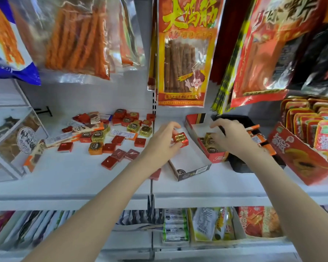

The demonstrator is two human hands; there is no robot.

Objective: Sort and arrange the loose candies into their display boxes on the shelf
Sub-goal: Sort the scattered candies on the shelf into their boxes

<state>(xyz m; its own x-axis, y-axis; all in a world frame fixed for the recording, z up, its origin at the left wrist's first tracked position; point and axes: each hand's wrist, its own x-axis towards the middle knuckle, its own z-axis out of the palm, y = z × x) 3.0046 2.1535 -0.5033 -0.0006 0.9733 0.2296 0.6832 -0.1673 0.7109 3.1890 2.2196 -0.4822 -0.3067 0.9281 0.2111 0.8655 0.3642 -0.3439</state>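
Candies (110, 137) litter the shelf (74, 178) beside hanging snack packets (181, 52).

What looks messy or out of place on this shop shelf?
Loose candies lie scattered on the white shelf, some tilted or face-down, instead of in boxes. The left hand holds one red candy; the right hand reaches into a red box of gold ones.
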